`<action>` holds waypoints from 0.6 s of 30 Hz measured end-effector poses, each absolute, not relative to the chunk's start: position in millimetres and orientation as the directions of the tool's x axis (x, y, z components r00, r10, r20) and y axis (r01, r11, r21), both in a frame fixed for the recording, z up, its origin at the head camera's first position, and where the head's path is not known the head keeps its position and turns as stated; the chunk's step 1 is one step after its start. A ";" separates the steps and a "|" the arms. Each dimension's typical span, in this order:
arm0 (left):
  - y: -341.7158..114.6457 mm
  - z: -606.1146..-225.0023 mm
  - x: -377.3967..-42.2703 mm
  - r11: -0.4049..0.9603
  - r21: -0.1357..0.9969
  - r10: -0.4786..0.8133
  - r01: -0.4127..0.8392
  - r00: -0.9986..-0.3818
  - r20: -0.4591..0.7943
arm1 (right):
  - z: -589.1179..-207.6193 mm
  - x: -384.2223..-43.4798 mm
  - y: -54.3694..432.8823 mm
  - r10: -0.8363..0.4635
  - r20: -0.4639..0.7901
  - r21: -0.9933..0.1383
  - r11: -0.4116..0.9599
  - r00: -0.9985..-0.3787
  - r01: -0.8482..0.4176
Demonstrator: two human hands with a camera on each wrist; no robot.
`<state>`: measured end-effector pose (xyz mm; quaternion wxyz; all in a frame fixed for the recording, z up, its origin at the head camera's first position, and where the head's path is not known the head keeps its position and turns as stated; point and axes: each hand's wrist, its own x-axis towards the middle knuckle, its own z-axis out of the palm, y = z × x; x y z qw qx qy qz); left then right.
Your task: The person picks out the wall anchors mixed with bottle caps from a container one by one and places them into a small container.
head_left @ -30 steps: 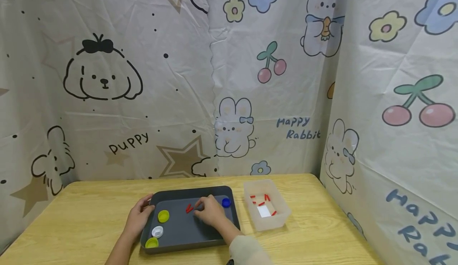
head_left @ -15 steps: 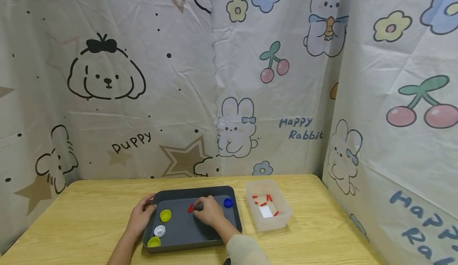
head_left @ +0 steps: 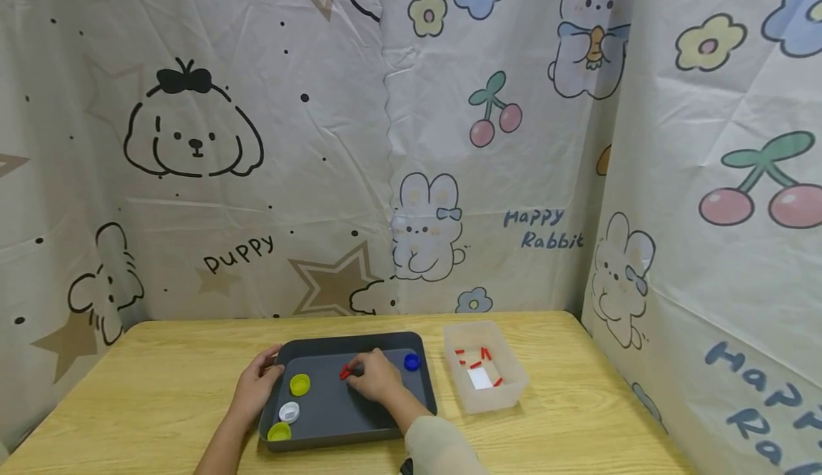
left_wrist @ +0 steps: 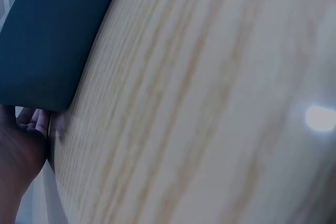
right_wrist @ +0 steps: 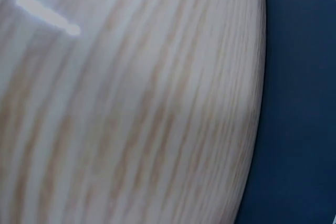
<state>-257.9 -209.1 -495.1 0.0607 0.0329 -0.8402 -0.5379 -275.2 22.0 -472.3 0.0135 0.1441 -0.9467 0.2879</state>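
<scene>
A dark grey tray (head_left: pixel 321 418) lies on the wooden table. My left hand (head_left: pixel 255 388) grips its left rim, and in the left wrist view the fingers (left_wrist: pixel 34 119) curl against the tray's outer wall. Over the middle of the tray, my right hand (head_left: pixel 377 379) reaches in with thumb and fingers bent down, pinching at a small red stick (head_left: pixel 347 371) in a little cluster; its fingertips partly hide the sticks. Also in the tray are a yellow cap (head_left: pixel 300 385), a white cap (head_left: pixel 289 412), another yellow cap (head_left: pixel 279 432) and a blue cap (head_left: pixel 412 361).
A translucent plastic box (head_left: pixel 481 400) to the right of the tray holds several red sticks (head_left: pixel 486 354) and a white rectangle (head_left: pixel 479 378). Cartoon-printed curtains (head_left: pixel 334 175) stand behind the table (head_left: pixel 167 389) and at its right side.
My right hand has moved slightly left across the tray, its fingertips closing in on the red sticks. My left hand stays on the rim. The head view has shifted a little.
</scene>
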 end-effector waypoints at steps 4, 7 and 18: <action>-208.9 -495.2 -257.5 0.411 0.912 -0.116 0.007 -0.991 0.060 | -472.2 -275.7 21.8 -0.266 0.104 -0.515 0.810 -0.958 -0.281; -208.5 -494.7 -257.4 0.414 0.910 -0.113 0.012 -0.991 0.065 | -472.7 -276.2 22.0 -0.265 0.108 -0.490 0.824 -0.958 -0.283; -207.9 -494.0 -257.4 0.430 0.903 -0.127 0.011 -0.989 0.072 | -469.9 -274.9 27.9 -0.280 0.121 -0.498 0.813 -0.952 -0.303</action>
